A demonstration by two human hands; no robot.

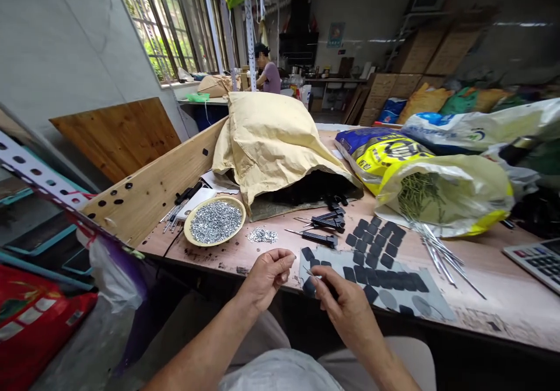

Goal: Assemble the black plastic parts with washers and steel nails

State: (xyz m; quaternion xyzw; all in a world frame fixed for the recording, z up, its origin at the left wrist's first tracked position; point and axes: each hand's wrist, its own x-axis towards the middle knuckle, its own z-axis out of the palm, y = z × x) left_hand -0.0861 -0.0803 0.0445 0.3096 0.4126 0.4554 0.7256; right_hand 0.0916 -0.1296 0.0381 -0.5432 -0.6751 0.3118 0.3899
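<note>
**Right hand pinching a thin metal pin over black pads**

Narrow grip, pin tip just above the nearest pad, by the grey sheet's left corner. Left hand narrowly pinched just beside, contents hidden. About thirty pads near the front edge of the workbench, open bench to their right. One dish of metal bits and one loose heap farther left.

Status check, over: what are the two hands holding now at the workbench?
Left hand: fingers pinched, any held item too small to see. Right hand: thin metal pin over black rectangular pads on grey sheet. Nothing blocks the hands.
</note>
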